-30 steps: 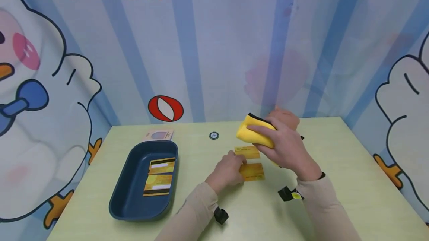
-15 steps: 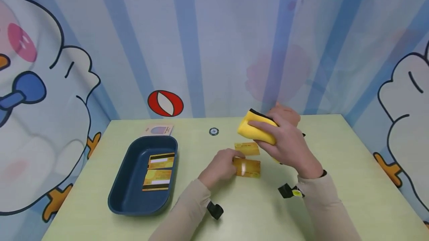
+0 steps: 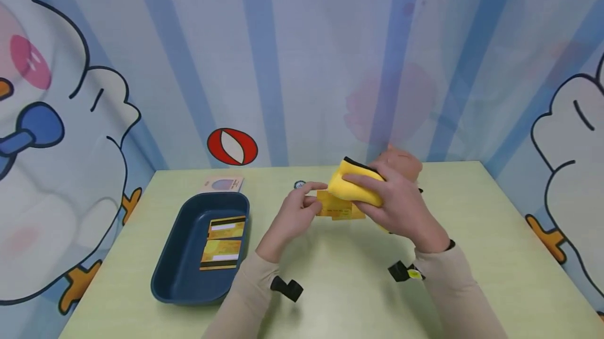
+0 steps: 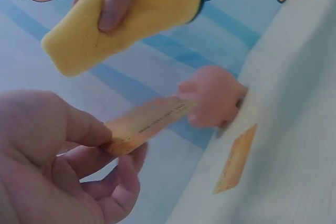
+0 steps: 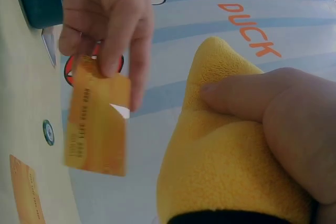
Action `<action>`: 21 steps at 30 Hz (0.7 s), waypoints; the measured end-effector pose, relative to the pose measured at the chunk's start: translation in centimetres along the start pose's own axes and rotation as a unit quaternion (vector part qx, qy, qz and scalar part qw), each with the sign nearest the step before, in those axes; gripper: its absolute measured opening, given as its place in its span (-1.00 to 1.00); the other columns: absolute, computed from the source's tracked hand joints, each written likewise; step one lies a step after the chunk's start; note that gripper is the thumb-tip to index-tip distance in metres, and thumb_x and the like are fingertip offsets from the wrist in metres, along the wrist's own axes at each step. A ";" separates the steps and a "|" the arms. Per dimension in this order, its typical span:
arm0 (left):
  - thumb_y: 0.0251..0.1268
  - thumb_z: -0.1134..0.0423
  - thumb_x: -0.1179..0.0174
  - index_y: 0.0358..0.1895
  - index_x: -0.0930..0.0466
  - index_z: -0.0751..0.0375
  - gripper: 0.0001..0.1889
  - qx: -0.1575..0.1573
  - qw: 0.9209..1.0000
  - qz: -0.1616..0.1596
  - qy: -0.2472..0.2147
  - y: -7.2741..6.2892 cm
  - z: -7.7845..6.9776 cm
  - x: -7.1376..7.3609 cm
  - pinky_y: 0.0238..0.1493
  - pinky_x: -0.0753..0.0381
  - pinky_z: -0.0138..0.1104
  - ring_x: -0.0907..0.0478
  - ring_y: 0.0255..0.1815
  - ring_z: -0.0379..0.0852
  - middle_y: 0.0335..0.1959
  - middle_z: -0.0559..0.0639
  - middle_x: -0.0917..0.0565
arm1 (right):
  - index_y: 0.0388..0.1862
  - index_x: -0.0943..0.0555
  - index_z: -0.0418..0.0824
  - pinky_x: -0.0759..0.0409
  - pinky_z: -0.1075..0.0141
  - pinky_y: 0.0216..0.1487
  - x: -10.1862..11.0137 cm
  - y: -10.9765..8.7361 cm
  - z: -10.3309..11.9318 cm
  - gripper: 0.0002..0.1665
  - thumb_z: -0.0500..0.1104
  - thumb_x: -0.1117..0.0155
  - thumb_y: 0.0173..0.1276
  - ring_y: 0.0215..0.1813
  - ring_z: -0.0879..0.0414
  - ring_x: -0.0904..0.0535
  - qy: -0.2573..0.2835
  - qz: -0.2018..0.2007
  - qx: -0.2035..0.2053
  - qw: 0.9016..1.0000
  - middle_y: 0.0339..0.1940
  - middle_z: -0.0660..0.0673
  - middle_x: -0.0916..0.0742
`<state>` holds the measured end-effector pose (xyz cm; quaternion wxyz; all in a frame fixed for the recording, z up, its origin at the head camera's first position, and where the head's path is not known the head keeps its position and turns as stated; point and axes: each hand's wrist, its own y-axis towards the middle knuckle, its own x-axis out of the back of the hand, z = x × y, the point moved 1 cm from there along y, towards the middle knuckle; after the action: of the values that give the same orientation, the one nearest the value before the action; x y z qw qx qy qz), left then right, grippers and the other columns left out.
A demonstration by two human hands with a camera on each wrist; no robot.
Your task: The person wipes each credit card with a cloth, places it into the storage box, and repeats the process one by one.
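Note:
My left hand point(image 3: 290, 218) pinches a gold bank card point(image 5: 100, 124) by one end between thumb and fingers, raised above the table. The card's printed number side shows in both wrist views. Just to the right, my right hand point(image 3: 408, 205) grips a folded yellow cloth point(image 4: 126, 24) with a black edge, also held in the air. In the head view the cloth overlaps part of the held card. A second gold card point(image 4: 236, 161) lies flat on the table below, partly hidden in the head view.
A dark blue tray point(image 3: 181, 271) on the left holds two gold cards point(image 3: 220, 254), stripe side up. Behind it lies a pale pink printed card point(image 3: 225, 184). A round chip point(image 5: 48, 132) and a pink pig figure point(image 4: 212, 98) are near the back curtain point(image 3: 311, 66).
My left hand has picked up the nearer gold card from the table and brought it up and away, close to the cloth. My right hand has barely moved.

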<state>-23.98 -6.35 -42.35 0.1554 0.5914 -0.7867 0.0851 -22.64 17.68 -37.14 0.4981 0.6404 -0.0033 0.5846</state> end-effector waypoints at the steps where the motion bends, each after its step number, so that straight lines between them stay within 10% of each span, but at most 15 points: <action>1: 0.63 0.35 -0.01 0.44 -0.50 0.03 -0.58 -0.003 1.000 -0.005 -0.013 -0.1 -0.1 0.1 -0.45 -0.58 -0.34 -0.47 -0.54 -0.15 -0.23 0.09 -0.77 | 0.28 -0.70 0.09 -0.66 0.12 -0.30 -0.1 0.0 0.2 -0.42 -0.13 -0.58 0.26 -0.12 -0.03 -0.60 0.002 0.004 0.000 1.000 0.06 -0.22 -0.66; 4: 0.66 0.34 -0.02 0.46 -0.48 0.05 -0.59 -0.012 0.998 -0.008 -0.062 -0.3 -0.2 0.3 -0.13 -0.81 -0.20 -0.77 -0.18 -0.01 0.08 0.16 -0.78 | 0.29 -0.69 0.10 -0.70 0.12 -0.28 -0.6 0.0 0.7 -0.41 -0.13 -0.57 0.27 -0.11 -0.04 -0.63 0.008 0.019 0.003 1.000 0.10 -0.23 -0.66; 11: 0.57 0.47 -0.13 0.49 -0.46 0.20 -0.51 -0.051 0.993 0.014 -0.106 -0.5 -0.6 0.4 0.01 -0.80 -0.15 -0.72 0.17 0.19 0.28 0.23 -0.64 | 0.36 -0.65 0.15 -0.71 0.14 -0.22 -1.9 0.2 1.6 -0.34 -0.06 -0.61 0.27 -0.06 -0.02 -0.64 0.039 0.032 0.028 0.998 0.14 -0.20 -0.65; 21: 0.34 0.59 -0.31 0.53 -0.36 0.24 -0.29 -0.102 0.991 0.048 -0.068 -0.9 -1.3 1.2 0.10 -0.76 -0.20 -0.70 0.09 0.11 0.22 0.24 -0.61 | 0.43 -0.61 0.17 -0.71 0.06 -0.11 -2.7 0.5 2.0 -0.29 -0.11 -0.58 0.30 0.06 -0.10 -0.63 0.034 0.049 0.058 0.996 0.17 -0.24 -0.64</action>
<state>-23.23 -7.29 -40.75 0.1571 0.5387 -0.8272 -0.0289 -22.26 14.61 -38.49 0.4305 0.6469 0.0164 0.6292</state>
